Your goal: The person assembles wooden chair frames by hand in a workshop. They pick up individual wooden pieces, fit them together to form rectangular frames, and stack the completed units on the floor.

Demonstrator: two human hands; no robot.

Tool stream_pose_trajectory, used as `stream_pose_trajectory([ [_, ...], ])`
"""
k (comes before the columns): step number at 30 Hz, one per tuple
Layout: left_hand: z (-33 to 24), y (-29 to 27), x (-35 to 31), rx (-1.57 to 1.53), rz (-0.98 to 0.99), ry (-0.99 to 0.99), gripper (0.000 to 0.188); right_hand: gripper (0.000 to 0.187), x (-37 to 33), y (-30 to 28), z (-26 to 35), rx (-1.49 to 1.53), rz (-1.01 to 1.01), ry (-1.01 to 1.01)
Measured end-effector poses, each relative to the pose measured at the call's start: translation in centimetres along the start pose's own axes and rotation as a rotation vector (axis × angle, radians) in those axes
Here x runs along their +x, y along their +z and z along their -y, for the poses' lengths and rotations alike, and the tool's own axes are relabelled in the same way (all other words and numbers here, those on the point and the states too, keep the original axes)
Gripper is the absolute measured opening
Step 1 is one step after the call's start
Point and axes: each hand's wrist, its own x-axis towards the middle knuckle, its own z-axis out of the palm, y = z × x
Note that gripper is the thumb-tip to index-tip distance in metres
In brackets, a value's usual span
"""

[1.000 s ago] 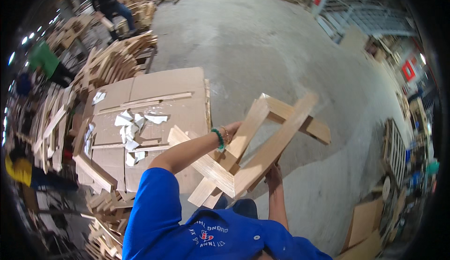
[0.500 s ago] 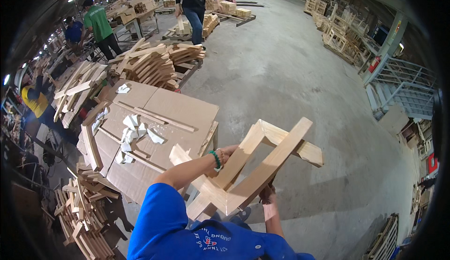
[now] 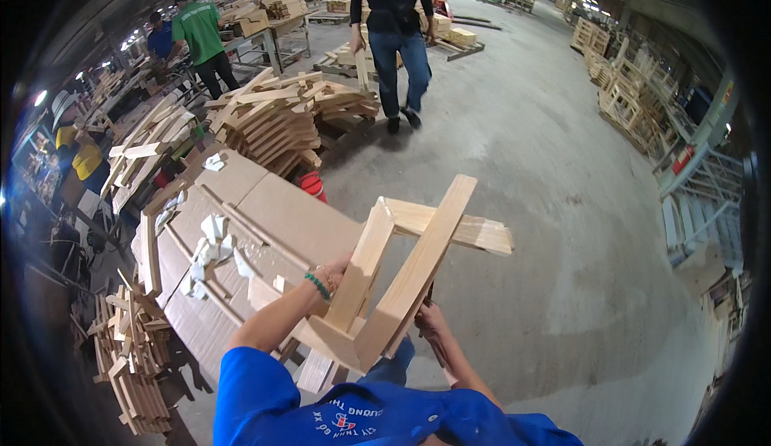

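Note:
A pale wooden frame (image 3: 419,273) of joined bars is held up in front of me, tilted, above the floor beside the table. My left hand (image 3: 332,272), with bead bracelets at its wrist, grips the frame's left bar; its fingertips are hidden behind the wood. My right hand (image 3: 434,322) is closed beside the right long bar, low down. Something dark and narrow shows at its fingers, but its kind is unclear.
A cardboard-covered table (image 3: 297,213) at left carries thin wooden strips and white crumpled scraps (image 3: 210,249). Wood pieces (image 3: 269,128) are piled beyond it, and more (image 3: 132,341) lie at lower left. A person (image 3: 395,36) holding a wooden piece stands ahead; others work at far left.
The frame and both my hands have shifted left in the view. The person ahead has come nearer, and a red bucket now shows beyond the table.

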Motion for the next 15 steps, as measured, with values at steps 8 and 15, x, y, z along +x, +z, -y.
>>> stream_pose_trajectory([
  [8, -10.1, 0.4, 6.3, -0.154, -0.142, 0.156, 0.029, 0.025, 14.8, -0.6, 10.9, -0.179, 0.142, 0.110],
  [15, -18.7, 2.5, 7.6, -0.182, -0.303, 0.403, 0.032, 0.022, 25.4, 2.7, 18.1, -0.259, 0.318, 0.170],
])
